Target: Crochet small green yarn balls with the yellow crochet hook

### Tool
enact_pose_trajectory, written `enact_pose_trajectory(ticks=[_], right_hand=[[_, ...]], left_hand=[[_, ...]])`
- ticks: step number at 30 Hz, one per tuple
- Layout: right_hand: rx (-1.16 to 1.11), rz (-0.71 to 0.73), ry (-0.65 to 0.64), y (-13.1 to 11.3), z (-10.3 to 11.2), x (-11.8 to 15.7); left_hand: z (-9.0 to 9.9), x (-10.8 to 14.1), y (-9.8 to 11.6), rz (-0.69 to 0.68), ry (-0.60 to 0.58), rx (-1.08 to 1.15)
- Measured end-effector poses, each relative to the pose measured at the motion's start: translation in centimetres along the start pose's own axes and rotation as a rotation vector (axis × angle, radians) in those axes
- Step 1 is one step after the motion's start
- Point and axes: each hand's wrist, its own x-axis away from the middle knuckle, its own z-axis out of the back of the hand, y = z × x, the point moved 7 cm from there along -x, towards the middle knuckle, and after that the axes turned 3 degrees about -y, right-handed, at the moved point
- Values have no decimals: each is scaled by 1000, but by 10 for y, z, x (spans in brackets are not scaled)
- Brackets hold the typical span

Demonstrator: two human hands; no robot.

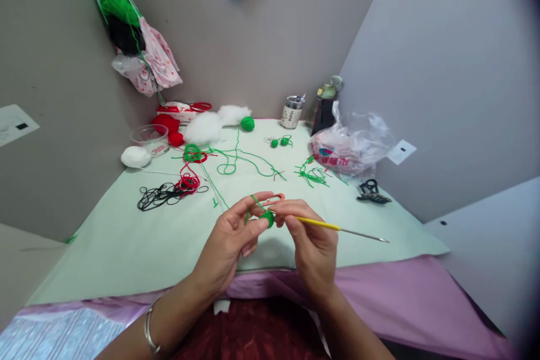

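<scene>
My left hand pinches a small green crochet piece between thumb and fingers. Green yarn runs from the table up to this hand and loops over its raised index finger. In my right hand is a crochet hook with a yellow handle, held like a pen. One metal end points right, while the other end meets the green piece, its tip hidden by the fingers. An orange stitch marker shows just above the green piece, between both hands.
Red yarn, a black cord tangle and white stuffing lie to the left. Green yarn scraps, a plastic bag and a black hair claw are on the right. A pen can stands at the back.
</scene>
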Motion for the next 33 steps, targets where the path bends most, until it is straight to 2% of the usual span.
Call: enact_pose_trajectory(ticks=[3, 5, 7, 9, 12, 15, 18, 22, 26, 29, 33], right_hand=[[174, 131, 5, -4, -4, 8], [345, 282, -1, -11, -7, 16], [424, 374, 3, -15, -7, 21], [357, 300, 31, -12, -1, 18], [68, 35, 100, 3, 11, 9], [-167, -147, 63, 18, 7, 6], [-179, -227, 42, 26, 3, 7], [-282, -294, 94, 30, 5, 6], [-330, -307, 75, 28, 6, 1], [-247, -260, 36, 20, 7, 0], [29, -102, -18, 1, 8, 5]], left_hand=[[2, -1, -1, -52, 58, -7], [2, -3, -6, 1, 54, 57], [-1, -4, -12, 107, 4, 157], [-1, -5, -13, 167, -25, 241], [5, -5, -5, 108, 29, 247], [7, -3, -1, 21, 38, 92], [5, -2, 0, -41, 5, -81], [6, -1, 2, -77, 2, -143], [9, 0, 5, -75, 30, -179], [11, 1, 6, -96, 42, -242], [13, 3, 8, -144, 75, -345]])
